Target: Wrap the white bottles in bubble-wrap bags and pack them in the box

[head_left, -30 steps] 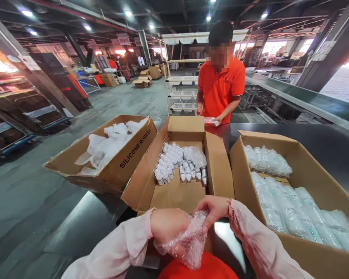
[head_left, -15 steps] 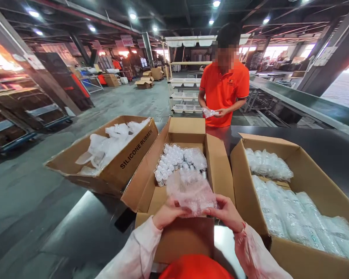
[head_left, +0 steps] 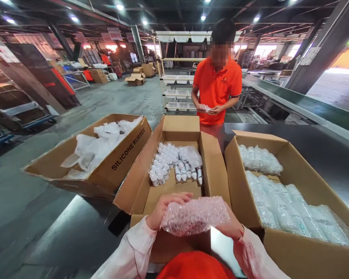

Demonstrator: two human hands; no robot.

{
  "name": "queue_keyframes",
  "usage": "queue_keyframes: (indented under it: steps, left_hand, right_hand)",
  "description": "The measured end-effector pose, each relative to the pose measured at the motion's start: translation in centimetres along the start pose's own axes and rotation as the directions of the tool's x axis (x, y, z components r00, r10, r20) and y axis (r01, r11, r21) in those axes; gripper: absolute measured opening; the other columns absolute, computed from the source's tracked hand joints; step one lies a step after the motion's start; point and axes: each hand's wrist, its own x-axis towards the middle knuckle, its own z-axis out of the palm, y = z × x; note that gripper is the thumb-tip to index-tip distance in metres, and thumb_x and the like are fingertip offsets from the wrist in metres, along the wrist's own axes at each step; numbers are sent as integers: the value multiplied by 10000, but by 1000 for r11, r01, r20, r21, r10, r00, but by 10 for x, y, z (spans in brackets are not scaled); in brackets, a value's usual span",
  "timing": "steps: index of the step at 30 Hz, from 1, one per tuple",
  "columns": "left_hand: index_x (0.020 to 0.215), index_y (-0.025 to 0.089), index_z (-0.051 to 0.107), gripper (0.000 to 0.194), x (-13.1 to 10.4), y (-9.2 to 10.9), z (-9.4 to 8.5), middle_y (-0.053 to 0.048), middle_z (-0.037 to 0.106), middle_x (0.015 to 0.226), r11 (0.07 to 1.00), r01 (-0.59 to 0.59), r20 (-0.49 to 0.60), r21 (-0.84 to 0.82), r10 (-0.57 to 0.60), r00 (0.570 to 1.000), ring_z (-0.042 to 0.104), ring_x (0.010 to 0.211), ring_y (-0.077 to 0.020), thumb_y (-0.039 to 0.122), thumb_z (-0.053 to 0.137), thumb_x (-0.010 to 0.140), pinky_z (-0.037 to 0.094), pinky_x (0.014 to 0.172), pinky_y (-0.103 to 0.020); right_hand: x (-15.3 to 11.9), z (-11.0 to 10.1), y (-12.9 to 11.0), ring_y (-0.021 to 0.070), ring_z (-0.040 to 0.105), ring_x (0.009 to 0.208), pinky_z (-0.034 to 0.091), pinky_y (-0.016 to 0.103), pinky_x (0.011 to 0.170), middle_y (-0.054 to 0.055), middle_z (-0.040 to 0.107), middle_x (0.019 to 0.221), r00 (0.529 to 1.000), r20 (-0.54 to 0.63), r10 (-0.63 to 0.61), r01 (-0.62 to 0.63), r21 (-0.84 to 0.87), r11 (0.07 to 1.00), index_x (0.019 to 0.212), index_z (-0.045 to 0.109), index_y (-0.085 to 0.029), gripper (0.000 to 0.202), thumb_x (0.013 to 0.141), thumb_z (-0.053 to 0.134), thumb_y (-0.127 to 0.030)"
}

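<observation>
A clear bubble-wrap bundle (head_left: 196, 216) is held in front of me, above the near flap of the middle cardboard box (head_left: 216, 166). My left hand (head_left: 165, 207) grips its left end, fingers over the top. At the right end my right hand (head_left: 232, 223) is closed on it, its fingers partly hidden behind the wrap. What lies inside the bundle cannot be made out. Beyond it in the box stand several small white bottles (head_left: 159, 170), with more lying on their sides (head_left: 187, 172) and a piece of bubble wrap (head_left: 193, 156) over some.
On the left, a box marked SILICONE RUBBER (head_left: 128, 155) holds loose bubble-wrap bags (head_left: 95, 143). The right box (head_left: 308, 244) contains several wrapped bundles (head_left: 282, 201). Across the dark table (head_left: 322, 143) a co-worker (head_left: 218, 85) in orange holds a piece of wrap. A dark flat object (head_left: 118, 223) lies left.
The bubble wrap has been turned into a compact, sideways roll and brought nearer to me. Its lifting away uncovers the lying bottles. My view has shifted slightly right.
</observation>
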Motion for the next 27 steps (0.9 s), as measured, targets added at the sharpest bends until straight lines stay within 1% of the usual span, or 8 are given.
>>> queue_keyframes:
  steps: [5, 9, 13, 16, 19, 21, 24, 27]
  left_hand:
    - [582, 178, 617, 148, -4, -5, -2, -102, 667, 845, 975, -167, 97, 143, 154, 983, 622, 929, -260, 231, 743, 640, 444, 861, -382]
    - [526, 165, 565, 264, -5, -16, 0, -88, 669, 850, 999, -33, -32, -12, 33, 999, 626, 866, -240, 327, 732, 653, 448, 835, -370]
    - [798, 191, 694, 272, -5, -19, 0, -111, 685, 1009, 988, 0, 80, -157, 13, 997, 591, 1040, -298, 387, 756, 622, 413, 932, -439]
    - [924, 226, 732, 265, -3, -18, 2, -126, 687, 1038, 990, -142, 170, 22, 136, 976, 588, 1057, -283, 329, 729, 680, 402, 956, -439]
    - [842, 259, 757, 170, -5, -22, 10, -119, 697, 1017, 936, -258, 173, 241, 220, 960, 613, 1002, -259, 244, 735, 674, 441, 918, -405]
    - [804, 249, 761, 121, -7, -29, 18, -120, 690, 1011, 930, -205, 96, 304, 185, 978, 630, 953, -249, 279, 706, 699, 480, 866, -381]
    - [747, 197, 750, 232, -8, -40, 32, -122, 663, 986, 962, 13, -65, 271, 4, 998, 617, 940, -264, 414, 683, 697, 531, 770, -356]
    - [798, 155, 723, 418, -4, -43, 48, -128, 622, 1087, 938, 326, -111, 118, -313, 943, 613, 886, -277, 542, 678, 648, 550, 540, -312]
  right_hand:
    - [-1, 1, 6, 269, 669, 794, 546, 404, 734, 130, 704, 890, 968, 56, 244, -250, 207, 946, 1018, 676, -126, 372, 767, 633, -397]
    - [-2, -5, 3, 292, 577, 1074, 489, 394, 887, 159, 587, 1187, 996, 62, -57, 57, 3, 998, 1094, 646, -175, 531, 618, 785, -364]
    - [-6, -7, 5, 206, 620, 953, 507, 334, 840, 100, 650, 1016, 972, -22, -234, 230, -123, 965, 868, 692, -217, 153, 728, 703, -279]
    - [-9, -5, 16, 180, 640, 710, 545, 308, 639, 69, 663, 874, 977, -213, 21, -21, 0, 1000, 829, 645, -190, 150, 735, 656, -306]
    - [-13, -8, 23, 166, 607, 564, 519, 294, 506, 37, 645, 721, 933, -199, 301, -297, 48, 954, 850, 590, -158, 216, 813, 492, -347]
    - [-19, -12, 21, 220, 638, 737, 537, 360, 653, 79, 666, 808, 963, -182, 201, -230, -156, 961, 831, 595, -147, 258, 813, 492, -382]
    - [-30, -14, 10, 287, 586, 1012, 469, 426, 882, 130, 629, 1116, 995, 25, -100, 98, -506, 857, 1045, 598, -160, 472, 679, 688, -444]
    - [-41, -9, 2, 257, 614, 960, 491, 375, 842, 112, 629, 1141, 975, 198, -99, 208, -669, 714, 1257, 487, -196, 700, 646, 758, -404]
